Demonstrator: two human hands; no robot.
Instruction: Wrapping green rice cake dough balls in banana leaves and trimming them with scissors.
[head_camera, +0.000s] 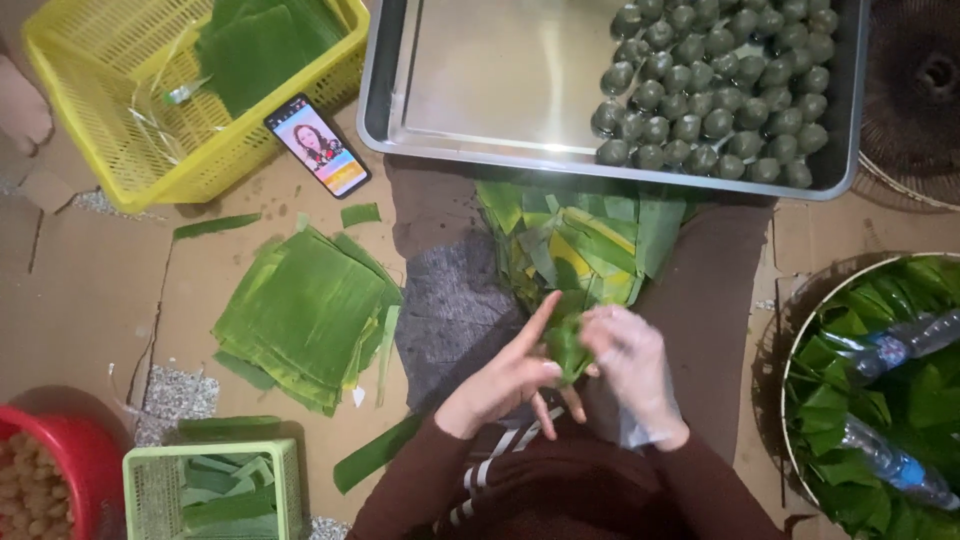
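Note:
My left hand (505, 385) and my right hand (635, 365), the right in a thin clear glove, meet in front of me around a small green leaf parcel (566, 345). Both grip the folded leaf; my left forefinger points up along it. Just beyond the hands lies a loose heap of green and yellowish leaf pieces (585, 240) on my lap. A steel tray (480, 90) sits further out, with several dark green balls (715, 85) packed in its right half.
A stack of cut green leaves (305, 315) lies on cardboard at left. A yellow basket (120, 120) with leaves, a phone (317, 145), a pale green basket (215, 490), a red bowl (70, 460) and a round bowl of leaves with plastic bottles (880, 390) surround me.

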